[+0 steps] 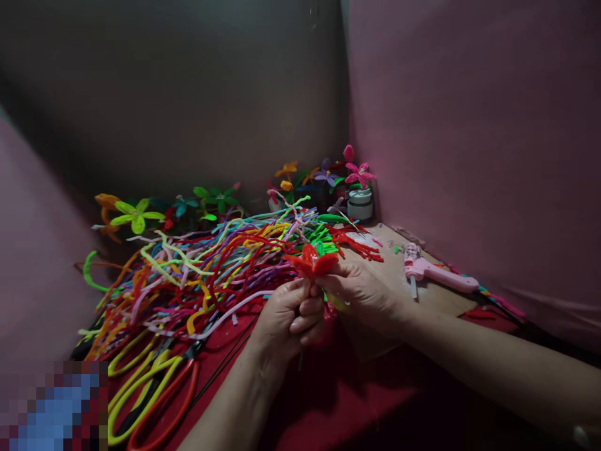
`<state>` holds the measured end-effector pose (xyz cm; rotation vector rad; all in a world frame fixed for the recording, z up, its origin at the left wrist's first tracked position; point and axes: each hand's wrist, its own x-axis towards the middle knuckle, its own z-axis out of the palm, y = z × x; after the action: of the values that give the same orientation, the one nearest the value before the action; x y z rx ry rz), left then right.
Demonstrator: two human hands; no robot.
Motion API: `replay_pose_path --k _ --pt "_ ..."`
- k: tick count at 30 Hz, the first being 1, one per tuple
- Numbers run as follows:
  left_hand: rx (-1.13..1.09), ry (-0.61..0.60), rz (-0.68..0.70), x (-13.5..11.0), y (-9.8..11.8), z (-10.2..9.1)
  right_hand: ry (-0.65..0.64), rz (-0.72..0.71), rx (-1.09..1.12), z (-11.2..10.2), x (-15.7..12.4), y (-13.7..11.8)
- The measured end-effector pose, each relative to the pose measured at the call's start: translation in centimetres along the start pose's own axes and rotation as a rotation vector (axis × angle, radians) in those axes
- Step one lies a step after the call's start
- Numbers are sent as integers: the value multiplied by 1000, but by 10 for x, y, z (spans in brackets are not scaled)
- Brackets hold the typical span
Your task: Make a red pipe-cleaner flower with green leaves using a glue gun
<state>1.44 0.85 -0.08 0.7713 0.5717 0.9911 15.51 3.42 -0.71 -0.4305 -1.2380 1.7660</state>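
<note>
Red flower held in both hands above a crowded counter

A red flower (310, 260) is held at the middle of the scene, its fuzzy petals spread above the fingers. The left hand (300, 307) is closed around its base, fingers curled in; a thin stem end shows below. The right hand (354, 285) is nearly closed, thumb and fingers pinching the flower's right side.

Left and beyond lies a loose heap of multicolored fuzzy strands (253, 250) on the red-covered counter (328, 382). Bright green strands (319, 239) and red strands (357, 244) sit just beyond the flower. At near left, cutting tools with yellow handles (169, 364) and a red handle (194, 379) overlap. To the right, a pink glue gun (444, 274) rests on a brown board (444, 304). Along the far side stand finished-looking flowers, among them a lime-green one (137, 216) and a pink one (359, 174) above a pale lidded jar (360, 210).
</note>
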Motion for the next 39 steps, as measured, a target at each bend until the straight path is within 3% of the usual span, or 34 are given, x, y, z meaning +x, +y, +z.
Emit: replay_pose_path --k 5,10,12,17,19,22,25,29,35,37,39 --pt "85 17 -1 -4 5 6 71 -17 117 7 0 1" --pt "353 152 68 -4 6 13 91 -33 105 7 0 9" --pt "508 262 171 -2 2 14 98 -47 96 7 0 12" --pt "880 557 606 -1 -12 14 213 -111 114 10 1 12" --pt "959 578 705 -2 -15 14 228 -114 151 12 1 10" --pt "1171 577 740 -4 -15 13 236 -86 195 13 2 11" --pt "1572 561 792 -6 -13 10 246 -75 199 13 4 13" --pt "2046 504 1005 -5 -12 1 220 -91 139 11 5 11" --pt "1909 453 1247 -3 -8 0 231 -108 -58 9 2 0" --pt "1823 456 1249 -4 -8 3 234 -125 -57 7 3 0" --pt "1718 480 1161 -6 -8 7 188 -105 -8 6 4 1"
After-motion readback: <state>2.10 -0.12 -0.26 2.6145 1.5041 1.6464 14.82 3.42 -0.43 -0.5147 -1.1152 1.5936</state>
